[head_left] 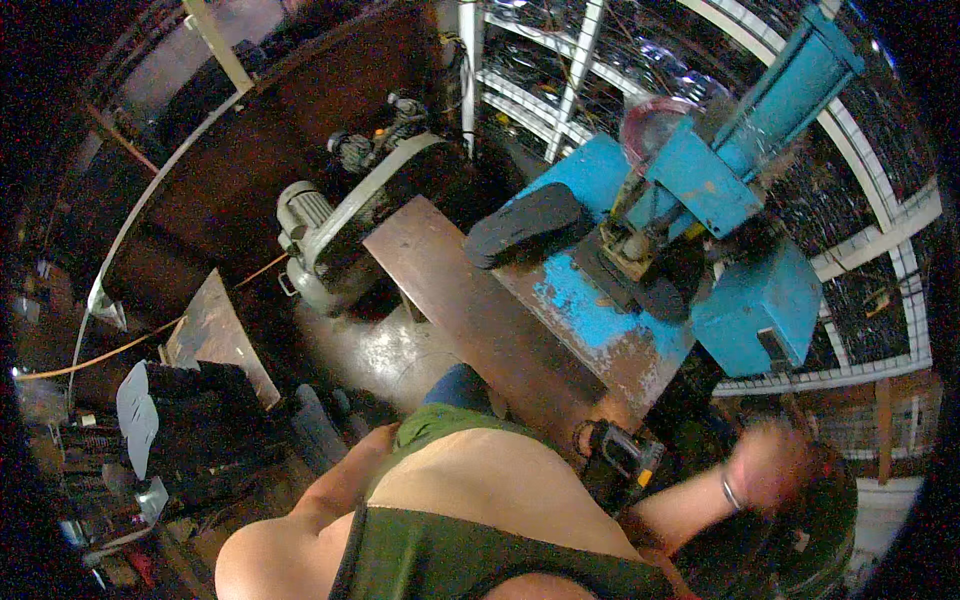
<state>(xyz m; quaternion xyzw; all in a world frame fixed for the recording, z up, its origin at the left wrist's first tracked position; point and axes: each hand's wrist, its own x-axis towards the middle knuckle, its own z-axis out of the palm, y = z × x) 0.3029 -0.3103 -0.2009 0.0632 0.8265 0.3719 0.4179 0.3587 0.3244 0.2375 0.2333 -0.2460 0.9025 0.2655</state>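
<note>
My right hand [770, 465], with a metal band on its wrist, is smeared by motion at the right, over a dark round container [825, 520]. Its fingers, and anything in them, cannot be made out. On the left, my left forearm [345, 480] reaches towards my lap, where the left hand is mostly hidden behind my body and green clothing. In front stands a blue press [715, 175] with a worn blue bed. A black shoe sole [530, 225] lies on the bed's left part. Another dark sole-shaped piece [660, 298] sits beneath the press head.
A brown metal plate [470, 300] runs along the press's near side. Beside my right forearm sits a black and grey device [625, 455] with a yellow part. A grey motor [305, 210] stands left. Sole-shaped grey and black pieces [140, 420] are stacked far left.
</note>
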